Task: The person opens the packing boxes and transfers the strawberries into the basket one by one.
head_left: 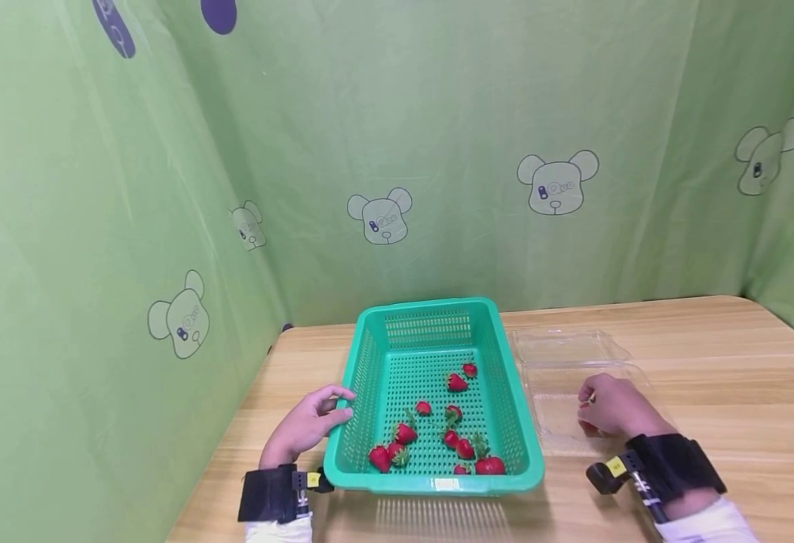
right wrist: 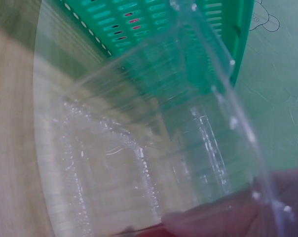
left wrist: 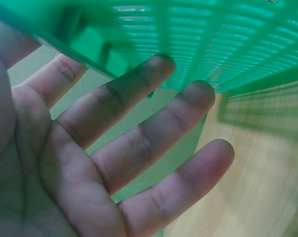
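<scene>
A green plastic basket (head_left: 437, 484) with slotted walls holds several red strawberries (head_left: 406, 433), mostly toward its near end. My left hand (head_left: 308, 422) holds the basket's left rim with thumb and index finger. In the left wrist view its other fingers (left wrist: 139, 143) extend loosely beside the outer wall. On the right, a clear plastic clamshell box (head_left: 553, 400) lies with its lid folded back. Inside it, my right hand (head_left: 617, 407) pinches a strawberry (head_left: 588, 427), partly hidden by the fingers. The right wrist view shows only a red sliver of that strawberry (right wrist: 156, 231).
A wooden table (head_left: 743, 392) carries the basket and box, which stand close side by side. A green curtain (head_left: 458, 151) printed with bear heads hangs behind the table and along its left side.
</scene>
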{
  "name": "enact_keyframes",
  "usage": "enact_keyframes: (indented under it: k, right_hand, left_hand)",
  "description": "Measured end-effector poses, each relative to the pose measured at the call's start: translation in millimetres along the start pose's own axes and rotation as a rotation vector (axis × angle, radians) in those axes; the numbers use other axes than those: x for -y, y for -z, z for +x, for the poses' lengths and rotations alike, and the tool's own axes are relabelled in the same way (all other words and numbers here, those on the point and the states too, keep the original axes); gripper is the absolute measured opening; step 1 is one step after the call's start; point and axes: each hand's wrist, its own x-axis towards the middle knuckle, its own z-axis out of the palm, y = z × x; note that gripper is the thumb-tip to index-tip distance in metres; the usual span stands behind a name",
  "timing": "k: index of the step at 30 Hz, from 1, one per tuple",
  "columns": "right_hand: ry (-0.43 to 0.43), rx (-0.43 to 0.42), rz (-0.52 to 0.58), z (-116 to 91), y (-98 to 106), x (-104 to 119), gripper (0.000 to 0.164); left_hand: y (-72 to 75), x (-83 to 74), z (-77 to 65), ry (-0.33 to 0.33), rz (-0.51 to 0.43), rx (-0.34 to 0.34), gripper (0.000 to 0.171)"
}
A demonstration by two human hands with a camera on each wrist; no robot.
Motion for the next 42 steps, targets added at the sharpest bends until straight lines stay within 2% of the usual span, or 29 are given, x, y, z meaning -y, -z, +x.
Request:
enact_keyframes:
  k: [4, 12, 24, 28, 35, 42]
  right_hand:
    - [0.011, -0.004, -0.001, -1, 3, 3, 0.014]
    - [0.031, -0.019, 0.015, -1, 7, 7, 0.014]
    - [0.078, -0.068, -0.02, -2, 13, 11, 0.019]
    - [0.086, -0.073, -0.021, -3, 14, 14, 0.019]
    - [0.099, -0.093, -0.019, -3, 16, 17, 0.021]
    - [0.118, -0.119, -0.027, -4, 17, 21, 0.024]
  left_hand:
    - [0.2, 4.1, 1.6, 0.003, 0.004, -0.003, 0.025]
    - [1.1, 31.7, 13.8, 0.008, -0.004, -0.018, 0.026]
    - [1.7, 34.8, 15.4, 0.006, -0.008, -0.017, 0.026]
    - [0.9, 30.8, 13.3, 0.003, -0.002, -0.016, 0.026]
    - [0.4, 4.6, 2.0, 0.0, 0.01, -0.006, 0.025]
    - [0.1, 1.8, 1.1, 0.001, 0.017, -0.009, 0.025]
